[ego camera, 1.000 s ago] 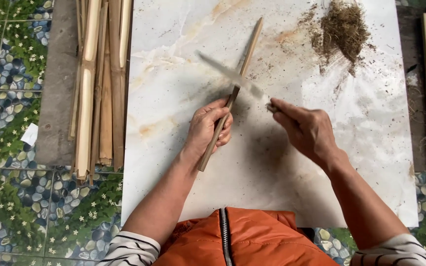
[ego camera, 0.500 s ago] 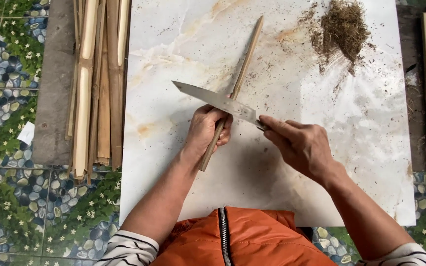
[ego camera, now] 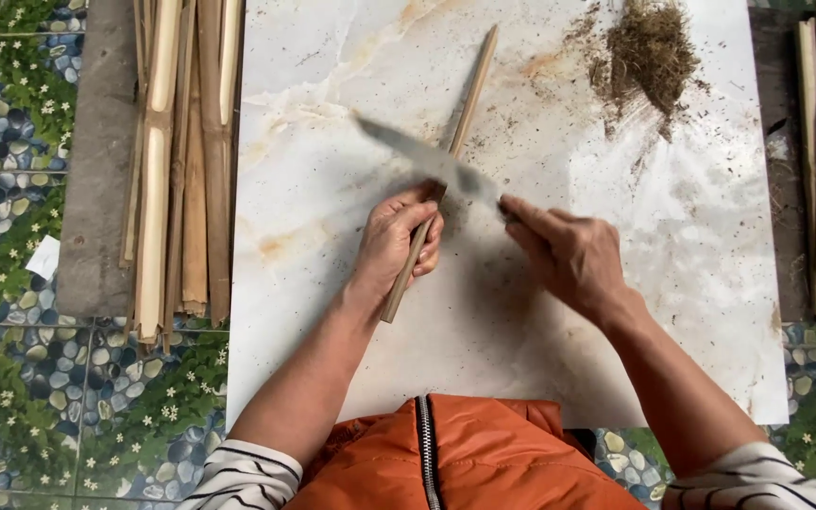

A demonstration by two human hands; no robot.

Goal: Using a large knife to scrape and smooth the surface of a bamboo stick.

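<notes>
Where it slants across the middle of the pale marble slab (ego camera: 332, 189), the bamboo stick (ego camera: 469, 94) is gripped at its near end by the left hand (ego camera: 399, 241). The right hand (ego camera: 569, 255) clasps a knife (ego camera: 417, 156), blade blurred across the stick. Brown shavings (ego camera: 649, 52) lie far right; split bamboo strips (ego camera: 177, 161) lie left.

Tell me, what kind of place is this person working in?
Probably a home craft spot on a tiled floor, maybe outdoors. Split bamboo strips are stacked beside a marble-look slab, a pile of shavings sits on it, and the right hand runs a knife along a bamboo stick.
</notes>
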